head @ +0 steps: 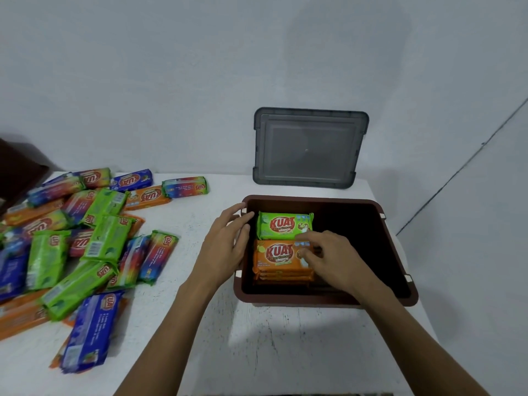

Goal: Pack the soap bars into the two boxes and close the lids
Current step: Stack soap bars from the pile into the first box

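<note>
A brown box [397, 252] stands open on the white table, its grey lid [310, 147] leaning upright against the wall behind it. Inside, at the left, a green soap bar [281, 224] lies behind a stack of orange soap bars [277, 257]. My right hand [331, 255] reaches into the box and its fingertips touch the right end of the top orange bar. My left hand [225, 241] rests with straight fingers on the box's left rim. A loose pile of wrapped soap bars [85, 238] in green, blue, orange and rainbow wrappers covers the table's left side.
The right half of the box is dark and holds no bars that I can see. A dark brown object [20, 170] shows at the far left edge behind the pile. Bare table [257, 352] lies in front of the box.
</note>
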Demonstrator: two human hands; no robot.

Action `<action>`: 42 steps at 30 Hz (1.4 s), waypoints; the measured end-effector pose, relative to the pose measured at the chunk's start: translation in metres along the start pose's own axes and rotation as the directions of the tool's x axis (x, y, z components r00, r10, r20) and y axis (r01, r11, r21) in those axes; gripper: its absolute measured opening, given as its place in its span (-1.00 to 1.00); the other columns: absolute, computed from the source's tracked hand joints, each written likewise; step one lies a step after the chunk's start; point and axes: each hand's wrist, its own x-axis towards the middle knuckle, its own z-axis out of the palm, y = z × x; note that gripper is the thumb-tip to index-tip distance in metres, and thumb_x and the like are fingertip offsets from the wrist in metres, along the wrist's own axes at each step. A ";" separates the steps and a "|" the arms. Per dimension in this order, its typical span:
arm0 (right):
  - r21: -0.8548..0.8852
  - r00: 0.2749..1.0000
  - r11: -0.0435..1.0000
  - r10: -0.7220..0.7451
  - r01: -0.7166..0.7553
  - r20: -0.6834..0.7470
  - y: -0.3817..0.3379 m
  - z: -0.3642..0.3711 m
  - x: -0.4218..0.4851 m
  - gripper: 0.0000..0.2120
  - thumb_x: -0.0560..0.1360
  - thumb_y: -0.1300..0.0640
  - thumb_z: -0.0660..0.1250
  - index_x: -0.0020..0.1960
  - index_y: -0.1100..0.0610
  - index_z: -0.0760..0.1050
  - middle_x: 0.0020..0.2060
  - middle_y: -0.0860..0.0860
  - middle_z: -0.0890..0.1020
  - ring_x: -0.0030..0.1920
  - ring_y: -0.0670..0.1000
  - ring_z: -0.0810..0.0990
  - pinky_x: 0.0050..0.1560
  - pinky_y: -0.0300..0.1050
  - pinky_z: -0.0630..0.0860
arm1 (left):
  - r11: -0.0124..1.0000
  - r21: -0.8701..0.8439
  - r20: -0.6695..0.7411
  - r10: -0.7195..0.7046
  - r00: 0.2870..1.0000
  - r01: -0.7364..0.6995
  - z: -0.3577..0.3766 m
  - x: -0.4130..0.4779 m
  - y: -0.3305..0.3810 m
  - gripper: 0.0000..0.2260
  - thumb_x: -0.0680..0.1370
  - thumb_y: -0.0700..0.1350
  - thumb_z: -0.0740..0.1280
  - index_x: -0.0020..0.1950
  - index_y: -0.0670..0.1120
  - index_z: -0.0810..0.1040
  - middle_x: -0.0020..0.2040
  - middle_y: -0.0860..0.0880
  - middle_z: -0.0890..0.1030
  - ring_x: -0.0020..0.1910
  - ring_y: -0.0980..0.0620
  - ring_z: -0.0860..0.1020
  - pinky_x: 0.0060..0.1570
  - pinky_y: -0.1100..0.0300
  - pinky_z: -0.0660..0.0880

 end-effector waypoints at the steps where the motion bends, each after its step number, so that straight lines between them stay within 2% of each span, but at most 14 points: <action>1: 0.003 1.000 1.000 -0.001 0.002 -0.014 0.001 -0.002 0.001 -0.65 0.60 -0.03 0.24 0.37 -0.04 0.44 0.16 0.02 0.52 0.12 -0.04 0.57 0.00 -0.26 0.53 | 1.000 -0.006 -0.002 0.001 1.000 -0.001 0.000 -0.002 -0.001 -0.59 0.60 0.08 0.09 0.38 -0.01 0.49 0.48 0.04 0.34 0.41 0.04 0.36 0.33 -0.02 0.43; 5: -0.001 0.996 1.000 -0.009 0.009 -0.084 -0.005 -0.008 0.004 -0.66 0.59 -0.03 0.26 0.34 -0.02 0.46 0.14 0.00 0.60 0.00 -0.09 0.63 -0.08 -0.18 0.63 | 0.998 -0.055 0.007 -0.042 0.999 0.042 -0.003 -0.011 -0.005 -0.54 0.57 0.17 0.07 0.43 0.09 0.40 0.48 0.05 0.33 0.40 0.11 0.34 0.30 0.05 0.40; 7: 0.015 0.991 0.999 -0.038 0.041 -0.130 -0.013 -0.010 0.005 -0.69 0.59 -0.01 0.26 0.31 0.01 0.48 0.11 0.00 0.63 -0.04 -0.08 0.65 -0.10 -0.10 0.66 | 0.991 -0.115 0.022 -0.070 0.997 0.072 -0.006 -0.016 -0.008 -0.52 0.57 0.22 0.09 0.48 0.15 0.30 0.45 0.08 0.36 0.34 0.14 0.39 0.26 0.07 0.46; 9: 0.020 0.984 0.996 -0.080 0.085 -0.162 -0.025 -0.011 0.008 -0.71 0.60 0.03 0.25 0.29 0.02 0.50 0.09 0.00 0.64 -0.07 -0.09 0.64 -0.12 -0.15 0.64 | 0.982 -0.148 0.039 -0.110 0.993 0.115 -0.011 -0.020 -0.013 -0.50 0.57 0.26 0.13 0.49 0.16 0.27 0.41 0.09 0.41 0.27 0.13 0.46 0.20 0.09 0.50; 15: 0.028 0.955 0.974 -0.214 0.224 -0.206 -0.067 -0.005 0.025 -0.74 0.59 0.10 0.28 0.26 0.05 0.55 0.08 -0.06 0.64 0.03 -0.13 0.59 0.16 -0.13 0.55 | 0.982 -0.131 0.017 -0.133 0.991 0.134 -0.040 -0.032 -0.032 -0.60 0.57 0.14 0.21 0.39 0.08 0.44 0.26 0.09 0.55 0.08 0.23 0.53 0.08 0.24 0.51; 20: 0.057 0.930 0.945 -0.304 0.322 -0.206 -0.104 0.015 0.049 -0.76 0.56 0.14 0.29 0.21 0.07 0.57 0.02 -0.05 0.64 -0.04 -0.13 0.56 0.10 -0.14 0.53 | 0.983 -0.076 -0.053 -0.173 0.983 0.169 -0.070 -0.042 -0.067 -0.68 0.59 0.08 0.25 0.32 0.04 0.52 0.19 0.10 0.58 0.06 0.26 0.54 0.02 0.28 0.51; 23: 0.090 0.936 0.938 -0.320 0.335 -0.145 -0.124 0.032 0.063 -0.75 0.58 0.08 0.27 0.24 0.00 0.54 0.07 -0.06 0.62 -0.01 -0.09 0.55 0.08 -0.09 0.54 | 0.983 0.058 -0.081 -0.169 0.982 0.174 -0.090 -0.049 -0.093 -0.67 0.59 0.11 0.23 0.25 -0.02 0.57 0.13 0.04 0.60 0.07 0.13 0.55 0.02 0.31 0.42; 25: 0.074 0.941 0.939 -0.330 0.335 -0.078 -0.137 0.044 0.073 -0.73 0.58 0.06 0.25 0.27 -0.03 0.51 0.11 -0.06 0.60 0.06 -0.06 0.54 0.10 -0.08 0.52 | 0.970 0.162 -0.097 -0.169 0.981 0.183 -0.102 -0.054 -0.111 -0.63 0.55 0.14 0.19 0.20 -0.03 0.59 0.11 0.02 0.59 0.08 0.04 0.53 0.05 0.22 0.41; 28: -0.004 0.943 0.945 -0.327 0.328 0.063 -0.158 0.065 0.085 -0.68 0.60 0.03 0.22 0.35 -0.06 0.43 0.20 -0.05 0.56 0.17 -0.04 0.51 0.15 -0.13 0.44 | 0.928 0.264 -0.163 -0.225 0.961 0.262 -0.117 -0.065 -0.132 -0.68 0.54 0.04 0.29 0.21 -0.08 0.59 0.10 -0.07 0.59 0.05 -0.08 0.55 0.01 0.10 0.45; 30: -0.055 0.936 0.941 -0.323 0.333 0.138 -0.172 0.080 0.089 -0.64 0.61 0.04 0.21 0.41 -0.04 0.37 0.28 -0.03 0.52 0.23 0.00 0.49 0.20 -0.12 0.40 | 0.907 0.296 -0.185 -0.254 0.949 0.300 -0.124 -0.073 -0.142 -0.71 0.54 -0.04 0.36 0.23 -0.11 0.58 0.09 -0.08 0.59 0.01 -0.09 0.55 -0.07 0.10 0.46; 33: -0.131 0.921 0.928 -0.314 0.349 0.230 -0.192 0.107 0.088 -0.60 0.61 0.07 0.21 0.45 -0.02 0.32 0.35 -0.01 0.46 0.31 0.05 0.44 0.28 -0.05 0.39 | 0.891 0.345 -0.140 -0.263 0.955 0.296 -0.131 -0.081 -0.157 -0.68 0.53 0.02 0.36 0.23 -0.09 0.58 0.09 -0.06 0.58 -0.01 -0.06 0.53 -0.08 0.08 0.48; 38: -0.317 0.869 0.845 -0.296 0.432 0.396 -0.210 0.154 0.102 -0.58 0.53 0.16 0.31 0.37 0.03 0.34 0.24 0.02 0.46 0.20 0.16 0.46 0.10 0.08 0.51 | 0.880 0.361 -0.160 -0.268 0.950 0.309 -0.138 -0.090 -0.177 -0.57 0.48 0.14 0.28 0.22 -0.09 0.60 0.16 -0.08 0.53 0.10 -0.09 0.48 0.08 -0.03 0.48; 40: -0.369 0.840 0.798 -0.288 0.476 0.460 -0.213 0.164 0.116 -0.48 0.52 0.16 0.33 0.44 0.04 0.27 0.36 0.05 0.38 0.26 0.21 0.43 0.16 0.12 0.49 | 0.892 0.344 -0.126 -0.266 0.956 0.293 -0.141 -0.091 -0.181 -0.50 0.48 0.22 0.18 0.25 -0.07 0.59 0.21 -0.06 0.50 0.16 -0.06 0.46 0.15 -0.01 0.45; 42: -0.412 0.806 0.753 -0.257 0.513 0.533 -0.215 0.169 0.134 -0.34 0.53 0.13 0.33 0.54 0.03 0.11 0.52 0.06 0.20 0.35 0.24 0.36 0.27 0.16 0.44 | 0.906 0.318 -0.100 -0.261 0.960 0.280 -0.142 -0.092 -0.186 -0.45 0.47 0.25 0.12 0.26 -0.06 0.58 0.23 -0.04 0.48 0.18 -0.03 0.45 0.18 0.00 0.44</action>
